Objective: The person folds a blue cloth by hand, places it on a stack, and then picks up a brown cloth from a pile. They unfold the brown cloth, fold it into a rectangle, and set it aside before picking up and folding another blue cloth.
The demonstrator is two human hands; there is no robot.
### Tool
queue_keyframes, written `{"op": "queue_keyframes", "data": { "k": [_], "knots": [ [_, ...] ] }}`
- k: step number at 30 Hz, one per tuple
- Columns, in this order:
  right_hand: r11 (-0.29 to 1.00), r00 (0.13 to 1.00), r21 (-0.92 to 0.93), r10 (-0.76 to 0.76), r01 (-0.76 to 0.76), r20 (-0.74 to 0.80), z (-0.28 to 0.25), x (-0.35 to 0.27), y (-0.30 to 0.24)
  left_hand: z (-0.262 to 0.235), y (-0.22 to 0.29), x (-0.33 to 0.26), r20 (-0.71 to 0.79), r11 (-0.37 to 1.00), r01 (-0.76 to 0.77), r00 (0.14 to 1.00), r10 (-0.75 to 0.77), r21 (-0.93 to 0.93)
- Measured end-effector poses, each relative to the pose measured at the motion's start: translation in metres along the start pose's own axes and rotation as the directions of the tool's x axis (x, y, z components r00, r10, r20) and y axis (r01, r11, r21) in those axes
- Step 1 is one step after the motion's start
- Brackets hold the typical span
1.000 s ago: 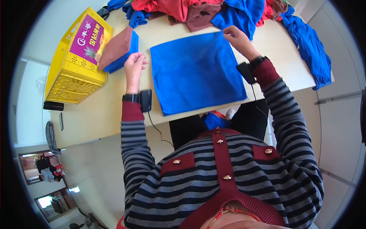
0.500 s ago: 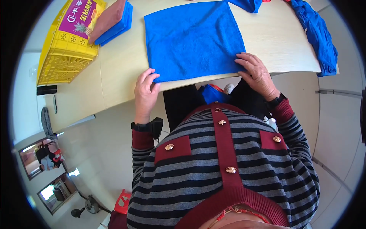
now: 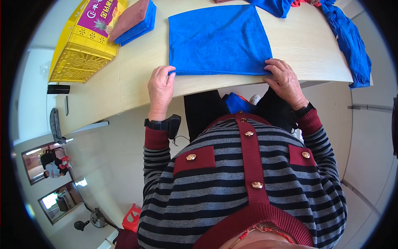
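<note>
A blue cloth towel [image 3: 217, 41] lies spread on the pale wooden table [image 3: 137, 79] in front of me. Its near edge is lifted slightly off the table. My left hand [image 3: 161, 85] pinches the near left corner between thumb and fingers. At the near right corner, my right hand [image 3: 286, 83] grips the cloth the same way, its thumb beneath and fingers on top. The far edge of the towel rests flat, with shallow creases across the middle.
A stack of folded brown and blue towels [image 3: 134, 23] sits beside a yellow plastic basket [image 3: 83, 54] at the far left. More blue cloth [image 3: 350, 45] hangs over the table's right end. A black cylinder [image 3: 58, 89] is below the basket. A red stool [image 3: 132, 218] stands on the floor.
Both hands have closed on the near corners, and the towel's near edge has been raised and moved away from me. The view has shifted a little, moving the scene to the right.
</note>
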State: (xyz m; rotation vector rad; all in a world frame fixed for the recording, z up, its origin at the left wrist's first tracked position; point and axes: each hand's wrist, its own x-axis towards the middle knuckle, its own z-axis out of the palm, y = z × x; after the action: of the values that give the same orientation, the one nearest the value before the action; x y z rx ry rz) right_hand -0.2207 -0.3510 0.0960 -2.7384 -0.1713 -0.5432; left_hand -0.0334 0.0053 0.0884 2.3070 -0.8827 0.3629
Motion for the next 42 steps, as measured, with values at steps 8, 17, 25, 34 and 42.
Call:
{"op": "queue_keyframes", "data": {
  "k": [8, 17, 25, 34, 42],
  "knots": [
    [0.987, 0.995, 0.129, 0.098, -0.092, -0.036, 0.006, 0.004, 0.017, 0.015, -0.027, 0.026, -0.024, 0.999, 0.028, 0.999, -0.029, -0.044],
    [0.880, 0.926, 0.308, 0.378, -0.361, 0.004, 0.013, 0.019, 0.036, 0.047, -0.038, 0.024, -0.032, 0.973, 0.199, 0.978, -0.204, -0.115],
    [0.721, 0.862, 0.504, 0.496, -0.475, 0.102, 0.012, 0.013, 0.041, 0.046, -0.020, 0.024, 0.035, 0.940, 0.328, 0.945, -0.326, -0.091],
    [0.677, 0.855, 0.586, 0.516, -0.445, 0.053, 0.023, 0.015, 0.042, 0.048, -0.033, 0.017, -0.011, 0.865, 0.306, 0.941, -0.338, -0.398],
    [0.523, 0.823, 0.721, 0.556, -0.456, 0.117, 0.043, 0.028, 0.057, 0.034, -0.033, -0.003, 0.031, 0.947, 0.308, 0.951, -0.307, -0.088]
  ]
}}
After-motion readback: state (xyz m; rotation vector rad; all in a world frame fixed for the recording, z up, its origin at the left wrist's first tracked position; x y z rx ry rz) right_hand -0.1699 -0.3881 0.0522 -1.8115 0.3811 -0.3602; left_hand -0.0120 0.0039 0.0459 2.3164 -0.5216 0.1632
